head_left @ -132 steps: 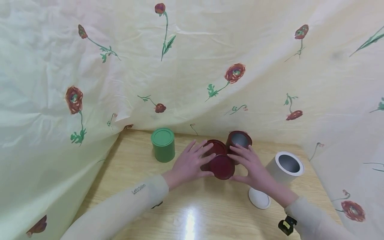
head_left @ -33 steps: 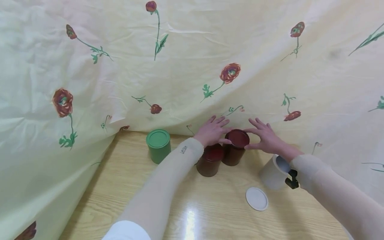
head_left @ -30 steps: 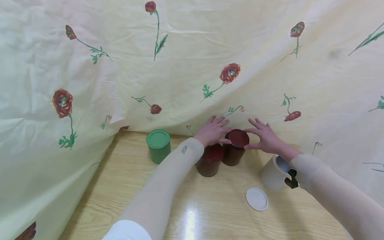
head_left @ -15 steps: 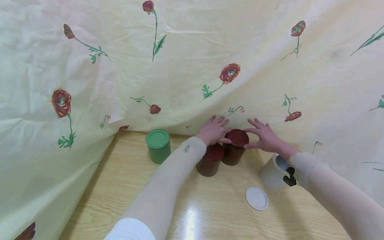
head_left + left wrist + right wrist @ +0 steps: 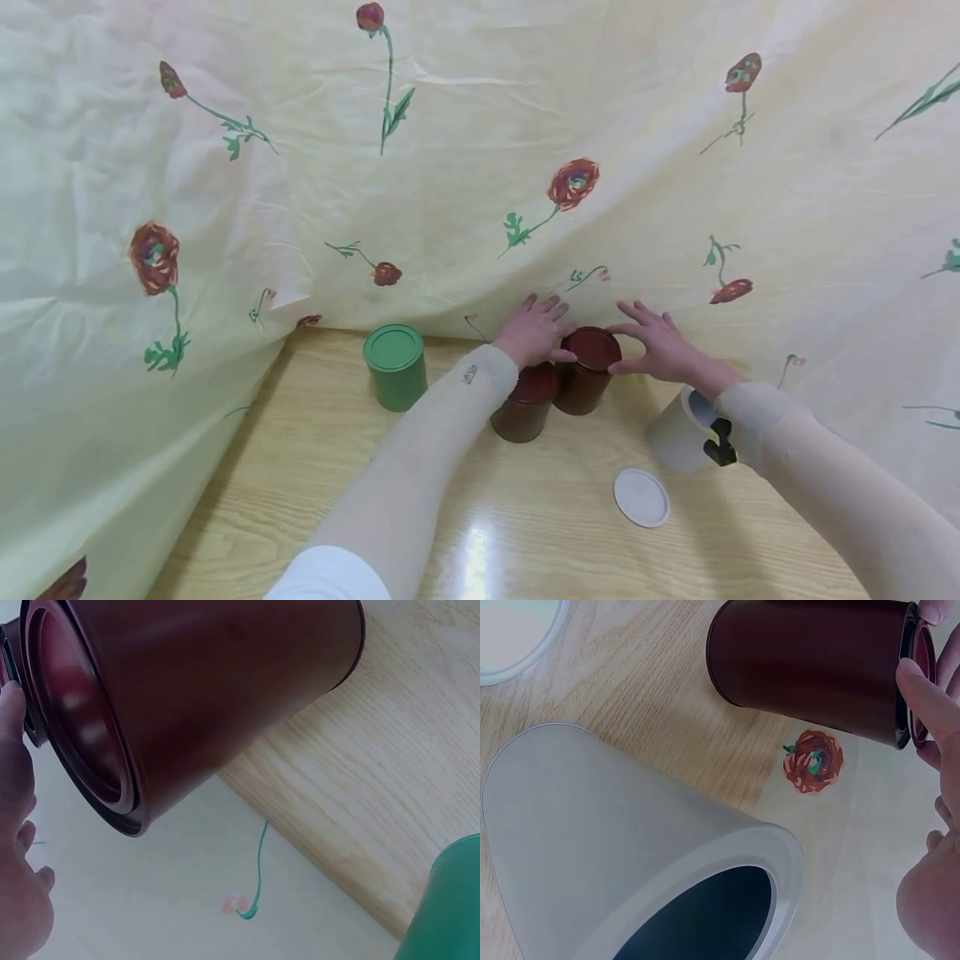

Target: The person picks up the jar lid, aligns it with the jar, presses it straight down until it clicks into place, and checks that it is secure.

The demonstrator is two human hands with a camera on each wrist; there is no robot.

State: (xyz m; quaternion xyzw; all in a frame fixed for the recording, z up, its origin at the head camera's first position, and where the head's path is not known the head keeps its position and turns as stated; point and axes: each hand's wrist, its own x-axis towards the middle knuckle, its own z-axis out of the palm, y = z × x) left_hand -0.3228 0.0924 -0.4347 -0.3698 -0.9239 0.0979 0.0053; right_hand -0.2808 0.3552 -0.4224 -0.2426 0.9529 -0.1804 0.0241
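Two dark red cans stand side by side at the back of the table; the front one (image 5: 519, 421) has its lid on, plain in the left wrist view. A dark red lid (image 5: 594, 348) lies at the mouth of the rear can (image 5: 580, 393). My left hand (image 5: 531, 333) holds its left edge between thumb and finger, wrist over the front can. At the opposite edge, my right hand (image 5: 660, 346) grips the lid likewise, other fingers spread. In the right wrist view the lid (image 5: 925, 651) sits slightly proud of the black can rim, thumb at its edge.
A green lidded can (image 5: 395, 367) stands at the left. Under my right forearm is an open grey-white can (image 5: 678, 429), its mouth partly hidden. A white lid (image 5: 642, 497) lies before it. Flowered cloth (image 5: 450, 208) hangs behind the wood table (image 5: 555, 517).
Both hands have carried the dark red lid from over the front can back to the rear can, which stood open earlier. Over the last second the hands barely move.
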